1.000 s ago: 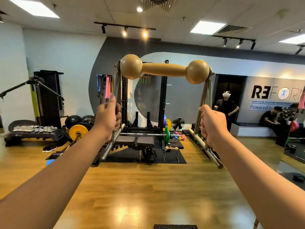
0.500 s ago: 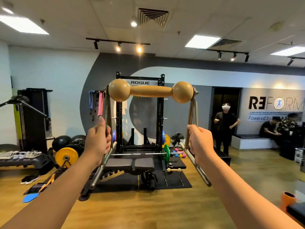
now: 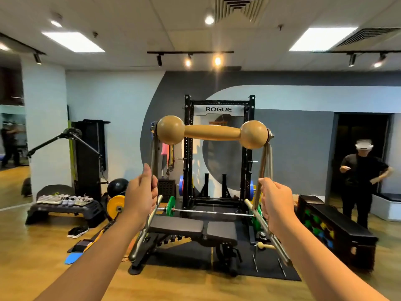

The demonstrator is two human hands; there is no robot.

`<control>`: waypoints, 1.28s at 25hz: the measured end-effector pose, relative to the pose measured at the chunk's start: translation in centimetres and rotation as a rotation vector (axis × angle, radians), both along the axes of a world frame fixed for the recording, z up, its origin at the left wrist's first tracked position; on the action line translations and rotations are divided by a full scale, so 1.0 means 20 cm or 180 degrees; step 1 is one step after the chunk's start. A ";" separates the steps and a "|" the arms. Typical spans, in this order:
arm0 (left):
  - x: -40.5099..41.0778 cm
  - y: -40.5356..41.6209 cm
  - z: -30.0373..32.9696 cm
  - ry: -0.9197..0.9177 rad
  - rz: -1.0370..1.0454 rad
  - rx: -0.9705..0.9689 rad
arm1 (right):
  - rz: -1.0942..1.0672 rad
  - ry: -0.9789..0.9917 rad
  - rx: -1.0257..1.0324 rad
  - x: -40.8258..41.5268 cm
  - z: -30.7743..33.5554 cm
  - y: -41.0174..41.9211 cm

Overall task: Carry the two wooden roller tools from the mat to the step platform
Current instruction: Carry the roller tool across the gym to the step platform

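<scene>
I hold a wooden roller tool (image 3: 212, 132) up at chest height in front of me: a tan dumbbell-shaped roller with a ball at each end, mounted between two metal handle bars. My left hand (image 3: 142, 195) grips the left bar and my right hand (image 3: 275, 199) grips the right bar. A second, smaller wooden roller tool (image 3: 264, 246) stands on the black mat (image 3: 186, 260) near the bench. The black step platform (image 3: 65, 209) sits at the left with several shoes on top.
A black squat rack (image 3: 219, 153) with a loaded barbell and a weight bench (image 3: 191, 230) stand straight ahead. A low black box (image 3: 334, 227) is at the right. A person in black with a headset (image 3: 362, 177) stands at the right doorway. Wooden floor lies around the mat.
The view has swung right and I have moved closer to the rack and bench. Both hands keep their grip on the roller tool's bars, which sits lower in view.
</scene>
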State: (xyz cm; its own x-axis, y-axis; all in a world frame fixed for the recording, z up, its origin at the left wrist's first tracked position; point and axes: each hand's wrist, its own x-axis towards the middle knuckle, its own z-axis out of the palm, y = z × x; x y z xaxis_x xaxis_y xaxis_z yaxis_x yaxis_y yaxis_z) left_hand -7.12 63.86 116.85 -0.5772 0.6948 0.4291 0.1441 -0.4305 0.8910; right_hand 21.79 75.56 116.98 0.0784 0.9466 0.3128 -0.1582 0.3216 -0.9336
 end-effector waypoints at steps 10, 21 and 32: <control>-0.62 0.77 -0.03 -0.0134 0.0662 0.0040 | 0.0671 0.0006 -0.0043 -0.79 0.02 1.02; -1.89 1.37 -0.10 0.0039 0.0765 0.0146 | 0.0954 0.0109 -0.0135 -2.15 -0.09 1.78; -3.15 1.71 -0.10 -0.0014 0.1777 0.0248 | 0.2033 0.0097 -0.0034 -3.78 -0.06 2.45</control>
